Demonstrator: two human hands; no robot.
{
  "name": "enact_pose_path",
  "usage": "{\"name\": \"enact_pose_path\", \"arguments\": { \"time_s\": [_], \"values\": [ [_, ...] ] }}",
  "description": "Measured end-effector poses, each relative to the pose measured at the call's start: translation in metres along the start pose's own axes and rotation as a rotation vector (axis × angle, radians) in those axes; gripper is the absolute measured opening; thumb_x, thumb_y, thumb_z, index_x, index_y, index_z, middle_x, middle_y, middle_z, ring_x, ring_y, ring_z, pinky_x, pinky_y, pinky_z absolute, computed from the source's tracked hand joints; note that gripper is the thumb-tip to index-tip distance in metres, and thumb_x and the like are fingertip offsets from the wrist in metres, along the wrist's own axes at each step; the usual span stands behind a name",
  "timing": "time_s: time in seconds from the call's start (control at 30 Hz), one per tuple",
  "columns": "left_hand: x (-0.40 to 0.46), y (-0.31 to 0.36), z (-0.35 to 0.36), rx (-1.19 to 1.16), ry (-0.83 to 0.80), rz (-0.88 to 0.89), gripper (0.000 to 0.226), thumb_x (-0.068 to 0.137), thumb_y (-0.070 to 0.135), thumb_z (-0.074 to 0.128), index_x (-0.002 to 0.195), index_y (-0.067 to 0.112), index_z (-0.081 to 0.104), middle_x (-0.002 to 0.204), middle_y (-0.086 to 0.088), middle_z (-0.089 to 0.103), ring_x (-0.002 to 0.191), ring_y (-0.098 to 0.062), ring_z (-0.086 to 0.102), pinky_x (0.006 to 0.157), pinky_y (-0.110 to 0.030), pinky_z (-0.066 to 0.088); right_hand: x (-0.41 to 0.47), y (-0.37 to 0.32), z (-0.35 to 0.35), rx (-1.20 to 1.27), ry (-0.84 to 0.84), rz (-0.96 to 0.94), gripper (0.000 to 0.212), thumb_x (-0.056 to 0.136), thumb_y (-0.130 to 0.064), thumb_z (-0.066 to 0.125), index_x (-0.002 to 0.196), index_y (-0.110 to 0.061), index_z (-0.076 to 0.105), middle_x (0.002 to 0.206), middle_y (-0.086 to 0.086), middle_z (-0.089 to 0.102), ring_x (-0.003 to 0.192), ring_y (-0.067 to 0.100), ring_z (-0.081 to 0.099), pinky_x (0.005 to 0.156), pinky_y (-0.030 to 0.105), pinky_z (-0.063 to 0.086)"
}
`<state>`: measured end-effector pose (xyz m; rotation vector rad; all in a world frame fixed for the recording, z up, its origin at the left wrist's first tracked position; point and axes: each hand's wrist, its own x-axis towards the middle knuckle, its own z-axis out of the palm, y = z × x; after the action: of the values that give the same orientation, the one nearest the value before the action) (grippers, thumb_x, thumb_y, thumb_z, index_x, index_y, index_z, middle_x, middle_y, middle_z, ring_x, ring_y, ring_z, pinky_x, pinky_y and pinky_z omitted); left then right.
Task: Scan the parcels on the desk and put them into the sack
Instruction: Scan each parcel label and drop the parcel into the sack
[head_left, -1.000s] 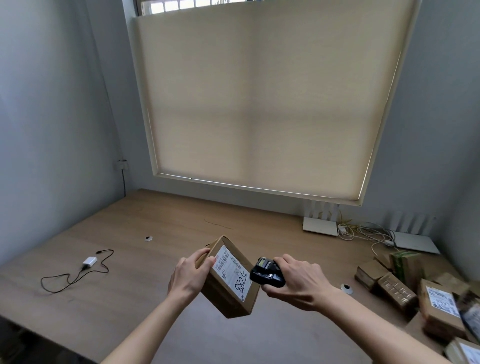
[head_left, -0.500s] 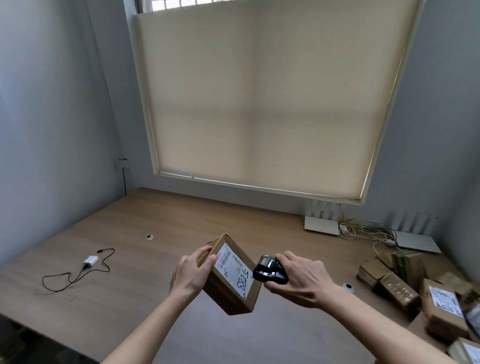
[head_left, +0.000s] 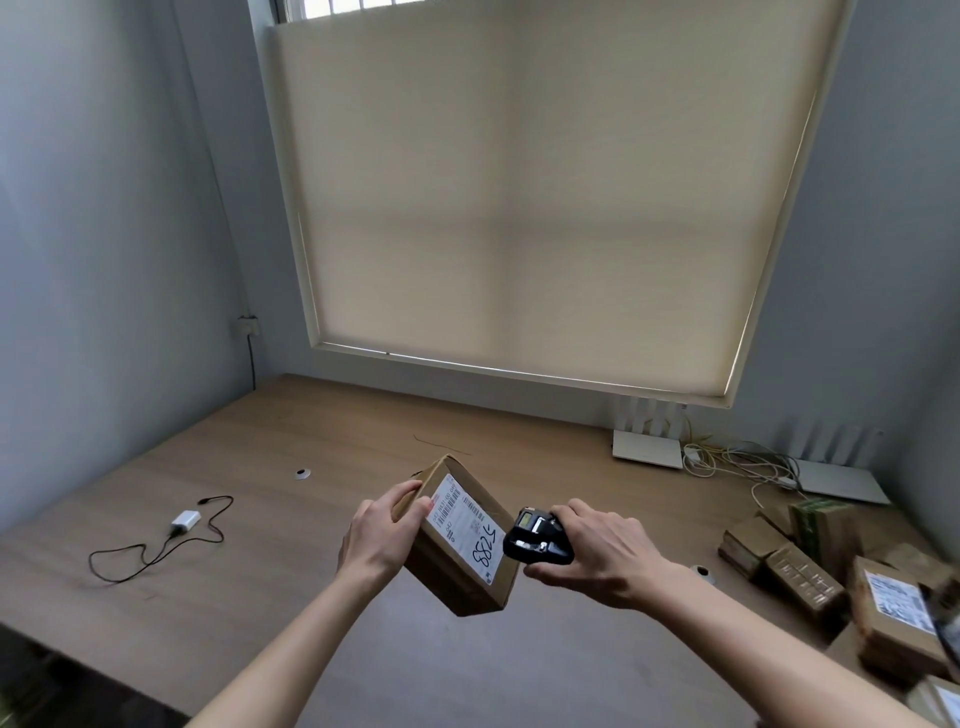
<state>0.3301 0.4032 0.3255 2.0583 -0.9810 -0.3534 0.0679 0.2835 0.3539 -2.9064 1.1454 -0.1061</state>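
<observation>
The left hand (head_left: 382, 540) holds a box (head_left: 460, 540) up over the desk (head_left: 322, 441). The right hand (head_left: 597, 551) holds a scanner (head_left: 537, 538) just beside it. Under the box and out to its left, the desk is bare wood. Far left lies a small charger with a wire (head_left: 176, 530). To the right of the scanner, a pile of boxes (head_left: 810, 571) fills that side. Behind them lie wires (head_left: 737, 462).

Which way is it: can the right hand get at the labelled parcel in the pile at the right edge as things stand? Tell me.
Probably not yet. The right hand grips the black scanner, so it has no free fingers. Nothing stands between it and the labelled parcel, which lies uncovered on the desk.
</observation>
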Motion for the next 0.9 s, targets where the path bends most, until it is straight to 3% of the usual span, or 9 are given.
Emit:
{"name": "enact_pose_path", "arguments": {
  "time_s": [0.17, 0.27, 0.5, 0.9],
  "values": [
    [0.002, 0.002, -0.006, 0.004, 0.014, 0.003, 0.064, 0.075, 0.075, 0.041, 0.132, 0.050, 0.057, 0.113, -0.005, 0.063, 0.104, -0.023, 0.058, 0.089, -0.040, 0.051, 0.004, -0.003, -0.003, -0.011, -0.014, -0.019, 0.096, 0.073, -0.093, 0.053, 0.140, -0.025, 0.048, 0.129, -0.002, 0.057, 0.104, 0.023, 0.064, 0.074, 0.035, 0.046],
    [0.003, 0.002, -0.011, 0.014, 0.020, 0.004, 0.065, 0.075, 0.074, 0.041, 0.133, 0.049, 0.057, 0.113, -0.006, 0.062, 0.104, -0.023, 0.057, 0.089, -0.040, 0.051, 0.007, -0.006, -0.004, -0.030, 0.003, -0.033, 0.092, 0.078, -0.091, 0.052, 0.141, -0.024, 0.047, 0.128, -0.002, 0.056, 0.106, 0.024, 0.063, 0.078, 0.038, 0.050],
    [-0.001, -0.002, -0.027, 0.052, 0.052, -0.012, 0.068, 0.073, 0.076, 0.038, 0.133, 0.050, 0.056, 0.114, -0.005, 0.061, 0.102, -0.022, 0.056, 0.087, -0.038, 0.050, 0.013, -0.017, -0.013, -0.080, 0.030, -0.075, 0.085, 0.084, -0.085, 0.051, 0.141, -0.021, 0.046, 0.128, 0.000, 0.055, 0.106, 0.024, 0.063, 0.072, 0.035, 0.039],
    [-0.014, -0.007, -0.053, 0.075, 0.118, -0.038, 0.068, 0.074, 0.075, 0.037, 0.135, 0.049, 0.056, 0.114, -0.006, 0.060, 0.099, -0.019, 0.053, 0.087, -0.036, 0.048, 0.015, -0.041, -0.030, -0.102, 0.038, -0.148, 0.081, 0.084, -0.084, 0.051, 0.136, -0.021, 0.049, 0.127, 0.000, 0.056, 0.104, 0.026, 0.063, 0.072, 0.036, 0.036]
  ]
}}
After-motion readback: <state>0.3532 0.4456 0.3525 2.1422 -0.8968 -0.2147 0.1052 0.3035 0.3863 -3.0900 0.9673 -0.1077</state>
